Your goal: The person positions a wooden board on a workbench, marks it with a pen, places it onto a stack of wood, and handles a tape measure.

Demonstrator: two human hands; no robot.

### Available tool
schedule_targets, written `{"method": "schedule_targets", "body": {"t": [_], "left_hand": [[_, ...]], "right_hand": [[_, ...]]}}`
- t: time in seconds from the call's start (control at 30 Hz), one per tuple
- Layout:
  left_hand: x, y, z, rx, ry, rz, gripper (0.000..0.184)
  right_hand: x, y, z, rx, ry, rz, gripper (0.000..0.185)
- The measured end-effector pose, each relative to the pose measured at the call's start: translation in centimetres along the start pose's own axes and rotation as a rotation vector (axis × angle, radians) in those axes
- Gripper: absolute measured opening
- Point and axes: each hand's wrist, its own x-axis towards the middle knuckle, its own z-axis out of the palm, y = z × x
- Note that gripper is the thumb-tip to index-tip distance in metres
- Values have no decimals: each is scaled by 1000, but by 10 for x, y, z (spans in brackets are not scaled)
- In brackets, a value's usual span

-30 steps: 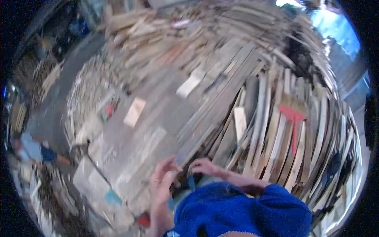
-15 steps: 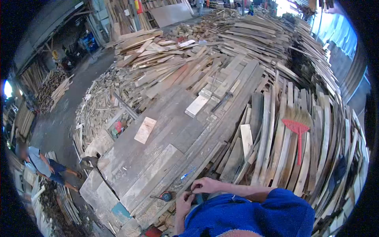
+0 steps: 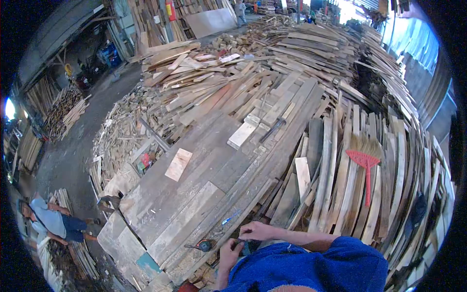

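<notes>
My left hand [image 3: 229, 254] and my right hand [image 3: 255, 231] meet in front of my blue shirt, at the near edge of the wooden bench [image 3: 160, 199]. Both have their fingers pinched together. Whatever lies between the fingertips is too small to make out. On the bench beside my left hand lies a round, dark tape measure [image 3: 205, 245]. A blue pen [image 3: 230, 217] rests just beyond my right hand. Farther up the bench are a short pale board [image 3: 178, 164], a white-faced wood block [image 3: 241, 135] and a dark clamp-like tool [image 3: 273, 129].
Long planks [image 3: 335, 165] are stacked to the right, with a red broom [image 3: 364, 160] lying on them. A heap of wood scraps [image 3: 121, 126] borders the bench's far left side. Another person [image 3: 51, 219] stands in the aisle at the left.
The person at the left has moved nearer along the bench side and is turned differently. My hands stay together, with only a slight shift.
</notes>
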Motion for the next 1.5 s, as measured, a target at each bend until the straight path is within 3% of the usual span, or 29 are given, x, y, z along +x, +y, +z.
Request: {"method": "schedule_targets", "body": {"t": [0.07, 0.23, 0.3, 0.4, 0.6, 0.67, 0.77, 1.3, 1.43, 1.5], "left_hand": [[-1, -6, 3, -33, -1, -19, 20], [-7, 26, 2, 74, -41, 58, 18], [-11, 23, 4, -82, -104, 83, 17], [-8, 11, 8, -39, -103, 107, 17], [-1, 7, 14, 32, -1, -129, 23], [0, 6, 14, 95, -3, -107, 25], [1, 18, 14, 175, 9, -53, 30], [-16, -10, 13, 238, 94, -29, 31], [-24, -15, 14, 202, 78, -104, 29], [-27, -20, 13, 247, 39, -33, 27]], "right_hand": [[0, 5, -1, 8, 8, -24, 27], [-17, -13, -16, 376, -182, 256, 22], [-20, -11, -22, 416, -230, 259, 22], [-22, -6, -20, 461, -284, 288, 25], [-13, 3, -6, -13, -85, 201, 31], [-11, 21, 3, -156, 69, -60, 30], [-13, 15, -5, -284, 48, -83, 30], [-3, 17, 10, -320, -13, -137, 35], [-5, 13, 15, -320, -61, -101, 36], [-6, 9, 16, -327, -88, -75, 37]]}}
